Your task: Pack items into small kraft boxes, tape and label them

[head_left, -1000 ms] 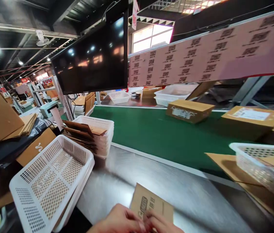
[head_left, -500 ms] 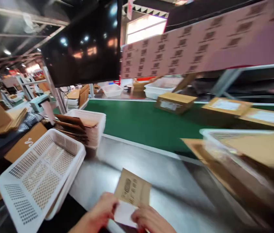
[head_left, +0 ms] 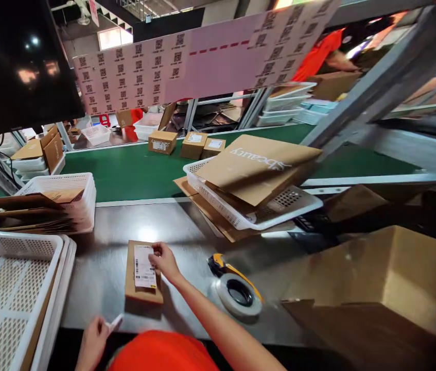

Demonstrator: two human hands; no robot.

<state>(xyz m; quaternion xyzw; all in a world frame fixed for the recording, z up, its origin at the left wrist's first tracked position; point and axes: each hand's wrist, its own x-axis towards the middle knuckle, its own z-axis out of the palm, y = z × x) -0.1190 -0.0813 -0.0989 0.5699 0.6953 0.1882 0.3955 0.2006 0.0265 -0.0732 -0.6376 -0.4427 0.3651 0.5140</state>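
A small brown cardboard box (head_left: 129,278) lies on the metal table in front of me. A white printed shipping label (head_left: 143,268) lies on its top. My right hand (head_left: 166,263) has its thumb and fingertips pinched together at the label's right edge, over the box. Lower left, near the table's front edge, my left hand (head_left: 93,335) is closed on a small white slip of paper (head_left: 115,323), apart from the box. To the right of the box, a tape dispenser (head_left: 237,293) with a yellow handle and a wide roll lies on the table.
White perforated baskets (head_left: 13,278) are stacked at left, with folded cardboard (head_left: 32,211) behind them. A tilted basket (head_left: 218,198) holding flat cardboard stands right of centre. Several boxes sit on the green conveyor (head_left: 117,178). A large open carton (head_left: 356,278) fills the right front.
The view has swung right. Both hands were together at a piece of brown cardboard with white paper; now they are apart, my left hand lower left, my right hand at the label on the box.
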